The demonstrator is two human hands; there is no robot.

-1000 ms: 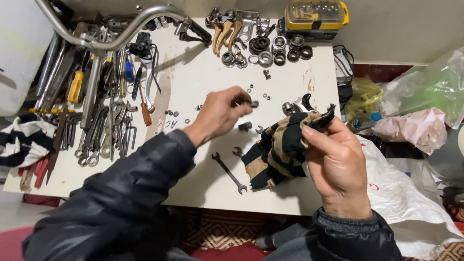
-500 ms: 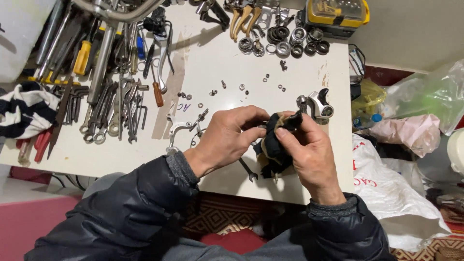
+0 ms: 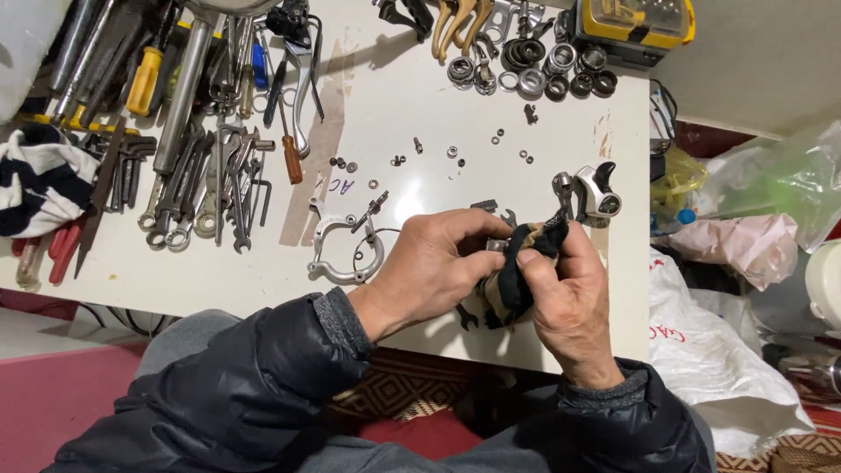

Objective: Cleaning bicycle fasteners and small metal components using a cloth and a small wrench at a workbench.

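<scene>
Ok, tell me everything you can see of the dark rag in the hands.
The rag is black cloth with a tan patch, crumpled and soft-looking. The right hand wraps it, thumb on top; the left hand pinches a small metal part against it. It is held above the table's front edge.

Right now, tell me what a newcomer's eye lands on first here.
The two hands, left hand and right hand, meet at the white table's near edge, gripping a dark rag between them. A heap of wrenches fills the table's left side; metal rings cluster at its far edge.
</scene>
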